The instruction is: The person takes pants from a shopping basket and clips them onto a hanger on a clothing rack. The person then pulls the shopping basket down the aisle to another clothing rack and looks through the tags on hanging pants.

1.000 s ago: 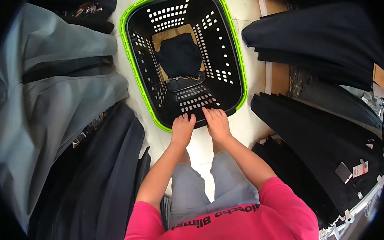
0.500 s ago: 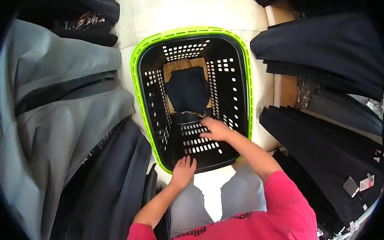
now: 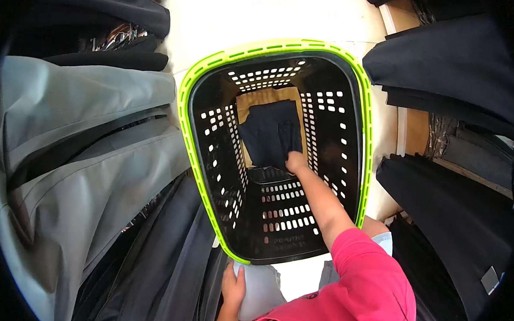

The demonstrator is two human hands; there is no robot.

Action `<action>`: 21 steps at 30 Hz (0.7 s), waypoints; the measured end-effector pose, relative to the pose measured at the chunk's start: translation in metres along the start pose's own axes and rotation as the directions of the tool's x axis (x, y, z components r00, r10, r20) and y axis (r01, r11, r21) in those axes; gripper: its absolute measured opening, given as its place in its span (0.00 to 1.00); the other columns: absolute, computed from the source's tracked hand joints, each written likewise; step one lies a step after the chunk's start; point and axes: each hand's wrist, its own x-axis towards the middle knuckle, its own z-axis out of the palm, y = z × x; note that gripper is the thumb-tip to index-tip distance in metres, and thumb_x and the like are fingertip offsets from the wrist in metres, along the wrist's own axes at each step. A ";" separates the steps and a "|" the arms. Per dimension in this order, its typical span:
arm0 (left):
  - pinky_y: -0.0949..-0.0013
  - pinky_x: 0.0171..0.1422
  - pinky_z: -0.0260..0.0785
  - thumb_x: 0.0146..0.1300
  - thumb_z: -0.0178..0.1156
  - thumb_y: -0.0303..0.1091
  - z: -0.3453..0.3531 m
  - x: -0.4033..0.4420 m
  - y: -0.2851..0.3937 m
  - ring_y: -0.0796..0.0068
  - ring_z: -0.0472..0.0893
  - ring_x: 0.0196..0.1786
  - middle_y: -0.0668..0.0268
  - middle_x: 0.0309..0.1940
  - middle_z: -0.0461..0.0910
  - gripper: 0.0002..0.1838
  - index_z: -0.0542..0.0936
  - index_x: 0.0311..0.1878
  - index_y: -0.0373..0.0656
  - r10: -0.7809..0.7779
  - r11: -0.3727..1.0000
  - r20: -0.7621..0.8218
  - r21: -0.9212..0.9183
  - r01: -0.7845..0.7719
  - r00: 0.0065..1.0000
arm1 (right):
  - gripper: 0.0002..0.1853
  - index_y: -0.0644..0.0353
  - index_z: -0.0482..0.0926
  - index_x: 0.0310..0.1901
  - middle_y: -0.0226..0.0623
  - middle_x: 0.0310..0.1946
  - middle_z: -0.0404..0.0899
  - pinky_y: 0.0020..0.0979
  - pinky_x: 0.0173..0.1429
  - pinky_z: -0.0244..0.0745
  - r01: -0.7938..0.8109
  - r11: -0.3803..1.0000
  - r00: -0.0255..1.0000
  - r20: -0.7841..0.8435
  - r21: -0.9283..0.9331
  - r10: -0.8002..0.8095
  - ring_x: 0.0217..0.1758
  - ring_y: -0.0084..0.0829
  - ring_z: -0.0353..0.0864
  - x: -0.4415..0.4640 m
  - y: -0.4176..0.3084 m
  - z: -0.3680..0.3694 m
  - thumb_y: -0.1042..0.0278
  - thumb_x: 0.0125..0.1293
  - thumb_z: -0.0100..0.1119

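Observation:
A deep black basket (image 3: 282, 240) with a bright green rim stands in front of me. On its bottom a folded dark navy garment (image 3: 265, 132) lies over a tan piece (image 3: 247, 104). My right hand (image 3: 295, 162) reaches down inside, its fingers closed on the near right edge of the garment, which is creased there. Outside the basket, just below the near left corner of the rim, my left hand (image 3: 234, 283) is open and holds nothing, thumb apart from the fingers.
Grey garments (image 3: 94, 90) and dark garments (image 3: 155, 259) crowd the left side. Navy and black clothes (image 3: 439, 197) hang on the right, one with a tag (image 3: 490, 279). Pale floor tiles (image 3: 274, 18) show beyond the basket.
My right hand has moved deeper into the basket and taken hold of the garment, now more creased. My left hand has come off the near rim and dropped lower.

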 end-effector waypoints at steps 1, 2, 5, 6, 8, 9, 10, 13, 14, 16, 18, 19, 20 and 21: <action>0.58 0.59 0.61 0.57 0.54 0.41 0.005 0.003 -0.003 0.48 0.71 0.55 0.43 0.50 0.72 0.27 0.69 0.55 0.33 -0.066 0.996 0.020 -0.053 0.067 0.998 | 0.14 0.64 0.79 0.38 0.50 0.41 0.78 0.39 0.51 0.72 0.055 0.996 0.997 0.055 -0.070 -0.051 0.47 0.46 0.77 -0.014 -0.004 -0.001 0.67 0.51 0.55; 0.60 0.60 0.61 0.56 0.54 0.42 0.008 0.005 -0.008 0.48 0.71 0.55 0.43 0.51 0.72 0.27 0.69 0.56 0.33 -0.130 0.985 0.043 -0.106 0.134 0.991 | 0.13 0.62 0.81 0.35 0.47 0.41 0.79 0.39 0.51 0.73 0.115 0.984 0.989 0.113 -0.137 -0.099 0.47 0.45 0.77 -0.029 -0.011 -0.002 0.67 0.50 0.54; 0.63 0.61 0.61 0.53 0.56 0.43 0.012 0.009 0.002 0.52 0.72 0.56 0.43 0.51 0.73 0.29 0.71 0.56 0.34 -0.189 0.976 0.124 -0.089 0.201 0.974 | 0.13 0.61 0.82 0.33 0.44 0.39 0.80 0.39 0.50 0.73 0.295 0.929 0.934 0.272 -0.225 -0.230 0.46 0.43 0.78 -0.075 -0.024 -0.010 0.65 0.49 0.53; 0.63 0.61 0.61 0.53 0.56 0.43 0.021 0.010 -0.011 0.52 0.72 0.56 0.43 0.51 0.73 0.29 0.71 0.56 0.34 -0.179 0.977 0.124 -0.091 0.191 0.976 | 0.14 0.60 0.83 0.31 0.42 0.37 0.81 0.41 0.49 0.72 0.430 0.850 0.887 0.319 -0.304 -0.334 0.45 0.43 0.78 -0.091 -0.027 -0.013 0.61 0.50 0.53; 0.66 0.61 0.60 0.51 0.56 0.44 0.037 0.010 -0.038 0.56 0.72 0.57 0.45 0.51 0.73 0.31 0.71 0.56 0.34 -0.101 0.953 0.201 -0.261 0.152 0.974 | 0.14 0.56 0.83 0.30 0.40 0.34 0.81 0.39 0.49 0.66 0.621 0.613 0.783 0.341 -0.489 -0.520 0.42 0.39 0.78 -0.133 -0.034 -0.020 0.56 0.50 0.53; 0.68 0.61 0.60 0.51 0.55 0.44 0.032 0.001 -0.030 0.57 0.72 0.57 0.46 0.52 0.73 0.31 0.71 0.57 0.35 -0.129 0.939 0.275 -0.275 0.206 0.953 | 0.14 0.55 0.83 0.29 0.39 0.33 0.81 0.39 0.50 0.64 0.658 0.575 0.749 0.348 -0.485 -0.564 0.43 0.37 0.78 -0.154 -0.037 -0.022 0.56 0.49 0.54; 0.68 0.61 0.60 0.51 0.55 0.44 0.033 -0.005 -0.042 0.57 0.72 0.57 0.46 0.52 0.73 0.31 0.71 0.57 0.35 -0.110 0.942 0.269 -0.278 0.187 0.957 | 0.14 0.55 0.83 0.27 0.40 0.31 0.81 0.39 0.47 0.67 0.661 0.600 0.750 0.361 -0.450 -0.555 0.40 0.38 0.79 -0.182 -0.046 -0.035 0.56 0.48 0.54; 0.67 0.60 0.62 0.53 0.54 0.45 0.020 -0.049 -0.044 0.60 0.72 0.57 0.48 0.54 0.72 0.30 0.72 0.55 0.34 -0.150 0.942 0.356 -0.231 0.242 0.922 | 0.15 0.64 0.81 0.24 0.51 0.26 0.79 0.46 0.41 0.73 0.649 0.755 0.727 0.371 -0.096 -0.578 0.33 0.51 0.79 -0.259 -0.060 -0.068 0.60 0.50 0.50; 0.67 0.60 0.62 0.53 0.54 0.45 0.004 -0.074 -0.026 0.60 0.72 0.57 0.48 0.54 0.72 0.30 0.72 0.55 0.34 -0.126 0.945 0.341 -0.244 0.217 0.932 | 0.15 0.65 0.80 0.24 0.52 0.25 0.78 0.46 0.38 0.73 0.726 0.687 0.640 0.381 -0.015 -0.667 0.31 0.50 0.78 -0.292 -0.068 -0.089 0.60 0.50 0.50; 0.65 0.60 0.63 0.51 0.59 0.49 -0.023 -0.101 0.012 0.61 0.71 0.59 0.49 0.55 0.72 0.37 0.67 0.59 0.31 -0.109 0.989 0.563 0.147 0.030 0.820 | 0.20 0.65 0.79 0.22 0.51 0.22 0.77 0.42 0.33 0.72 0.790 0.580 0.490 0.361 0.201 -0.793 0.26 0.46 0.78 -0.361 -0.078 -0.126 0.55 0.56 0.49; 0.62 0.60 0.64 0.46 0.64 0.53 -0.019 -0.122 0.019 0.57 0.70 0.59 0.46 0.57 0.69 0.47 0.58 0.64 0.32 0.028 0.999 0.423 0.022 -0.041 0.906 | 0.24 0.67 0.76 0.19 0.51 0.16 0.72 0.41 0.27 0.65 0.765 0.437 0.340 0.279 0.473 -0.898 0.19 0.42 0.72 -0.445 -0.092 -0.170 0.52 0.60 0.47; 0.61 0.63 0.61 0.39 0.68 0.54 -0.010 -0.114 0.017 0.54 0.67 0.61 0.41 0.60 0.63 0.57 0.50 0.68 0.35 0.220 0.975 0.308 -0.031 -0.221 0.926 | 0.25 0.69 0.74 0.21 0.49 0.16 0.71 0.40 0.26 0.65 0.818 0.331 0.247 0.232 0.471 -0.941 0.19 0.38 0.71 -0.481 -0.094 -0.188 0.50 0.61 0.49; 0.60 0.67 0.56 0.39 0.69 0.52 0.022 -0.076 -0.015 0.50 0.62 0.64 0.38 0.61 0.58 0.57 0.49 0.68 0.38 0.482 0.869 0.093 -0.173 -0.463 0.871 | 0.27 0.70 0.71 0.19 0.46 0.13 0.68 0.39 0.26 0.63 0.794 0.324 0.254 0.204 0.514 -0.945 0.17 0.35 0.68 -0.532 -0.099 -0.225 0.50 0.62 0.49; 0.59 0.67 0.55 0.39 0.69 0.52 0.023 -0.070 0.004 0.50 0.62 0.64 0.38 0.61 0.58 0.56 0.49 0.68 0.38 0.575 0.812 0.005 -0.125 -0.570 0.818 | 0.28 0.69 0.68 0.18 0.42 0.12 0.65 0.37 0.24 0.62 0.782 0.289 0.252 0.143 0.553 -0.957 0.17 0.30 0.65 -0.572 -0.103 -0.250 0.49 0.63 0.49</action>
